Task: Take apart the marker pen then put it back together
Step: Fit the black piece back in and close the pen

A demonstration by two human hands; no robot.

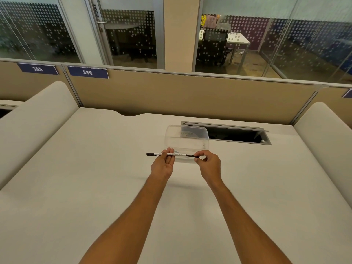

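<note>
Marker pen (172, 154) held level above the desk (95, 168), spanning both hands. Left hand (162, 164) grip clamped on the white barrel to steady it; right hand (208, 166) grip pinched on the black end. Judged: ready to pull apart, with clear container (187, 139) just beyond both grips.

Blue partition signs (37, 68) read "385" and (right of it) "386"; pen (178, 154) print unreadable.

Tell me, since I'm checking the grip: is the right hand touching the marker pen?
Touching. The head view shows the right hand pinching the marker pen at its dark right end.
</note>
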